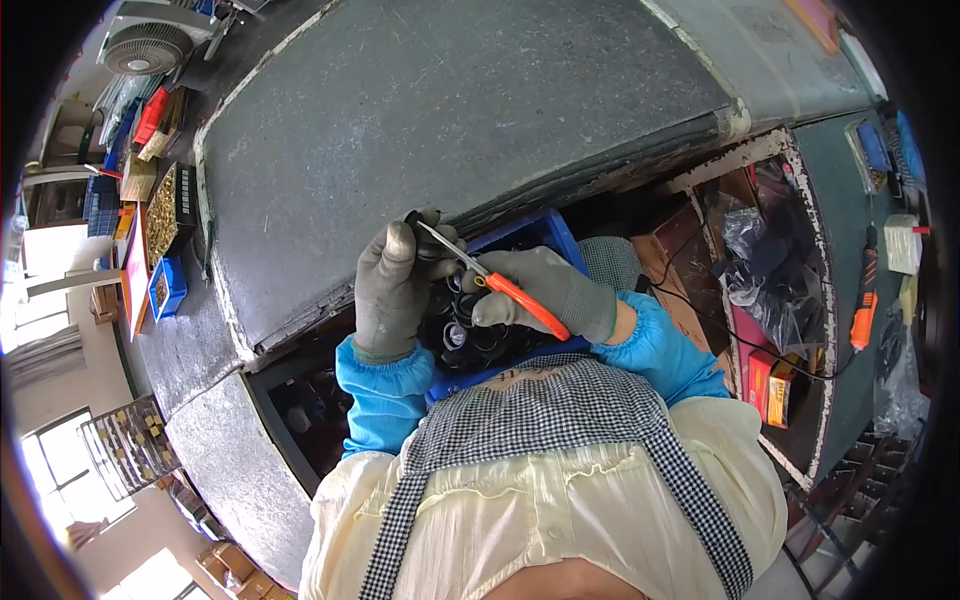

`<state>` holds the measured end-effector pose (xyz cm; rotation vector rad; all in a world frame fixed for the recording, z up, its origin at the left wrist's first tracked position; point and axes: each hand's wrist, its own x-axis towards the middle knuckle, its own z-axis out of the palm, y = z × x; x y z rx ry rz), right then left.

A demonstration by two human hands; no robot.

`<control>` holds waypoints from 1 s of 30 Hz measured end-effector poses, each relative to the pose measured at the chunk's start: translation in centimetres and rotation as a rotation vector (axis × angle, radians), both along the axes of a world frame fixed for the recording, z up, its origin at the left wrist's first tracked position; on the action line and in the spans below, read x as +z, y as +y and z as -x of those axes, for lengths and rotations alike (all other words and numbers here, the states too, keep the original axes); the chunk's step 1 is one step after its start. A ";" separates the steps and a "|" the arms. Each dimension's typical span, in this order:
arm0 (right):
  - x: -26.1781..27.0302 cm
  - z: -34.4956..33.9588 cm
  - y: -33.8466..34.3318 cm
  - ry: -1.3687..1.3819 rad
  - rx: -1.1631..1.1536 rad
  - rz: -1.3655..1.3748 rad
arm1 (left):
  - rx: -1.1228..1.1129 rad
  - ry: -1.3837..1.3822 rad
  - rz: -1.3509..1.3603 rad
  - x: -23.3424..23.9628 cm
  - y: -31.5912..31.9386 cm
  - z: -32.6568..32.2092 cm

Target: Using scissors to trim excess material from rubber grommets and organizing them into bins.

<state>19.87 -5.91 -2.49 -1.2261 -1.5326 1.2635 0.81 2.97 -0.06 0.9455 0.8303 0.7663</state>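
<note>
My left hand [394,289], in a grey work glove, pinches a small black part [427,244] between thumb and fingers. In my gloved right hand [544,289] is a pair of scissors [529,306] with orange handles. Their blades reach across to the black part and their tips lie against or in front of it; I cannot tell whether they touch. Below both hands a blue plastic bin [553,234] rests at my lap, holding many round black parts [486,339]. My right fingers partly hide the bin.
A dark worktop [465,112] spreads ahead. At right, an orange-black electric screwdriver [865,292] lies with its cord [720,326] running towards me over an open compartment with plastic bags [772,292]. Leftward stand a black tray of brass-coloured pieces [166,214], a small blue bin [167,289] and a fan [146,49].
</note>
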 end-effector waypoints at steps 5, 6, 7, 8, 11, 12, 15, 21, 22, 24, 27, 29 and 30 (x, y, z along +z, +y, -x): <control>0.4 -0.8 -1.0 0.010 0.110 0.014 | -0.082 0.151 -0.068 0.9 -0.2 1.3; 0.4 -0.8 -1.1 0.043 0.134 0.075 | -0.092 0.181 -0.082 0.9 -0.4 1.5; 0.4 -0.8 -1.2 0.075 0.157 0.136 | -0.089 0.181 -0.079 0.9 -0.5 1.7; 0.3 -0.7 -1.3 0.075 0.161 0.139 | -0.090 0.184 -0.091 0.9 -0.6 1.8; -0.7 -0.7 -1.3 -0.005 0.192 0.072 | -0.101 0.273 -0.191 0.9 -0.3 1.9; -1.0 -0.6 -1.4 -0.015 0.195 0.072 | -0.107 0.365 -0.277 1.0 -0.2 2.1; -0.6 -1.1 -1.7 -0.085 0.233 0.101 | -0.302 0.651 -0.453 2.7 0.5 3.2; 2.4 -5.4 -2.0 -0.415 0.321 0.189 | -0.528 1.061 -0.725 4.1 -0.2 4.0; 3.6 -6.5 -1.6 -0.534 0.306 0.168 | -0.479 1.028 -0.746 3.6 -0.3 4.2; 5.5 -7.8 -0.6 -0.668 0.174 0.069 | -0.544 0.912 -0.815 2.9 -1.1 3.3; 8.4 -8.5 1.4 -0.688 -0.129 -0.258 | -0.684 0.764 -0.916 -0.1 -2.8 1.5; 7.9 -8.3 3.7 -0.781 -0.263 -0.597 | -0.477 0.877 -1.134 -2.4 -4.1 -0.4; 7.2 -8.3 4.9 -0.813 -0.326 -0.686 | -0.442 0.841 -1.138 -2.3 -4.5 -1.5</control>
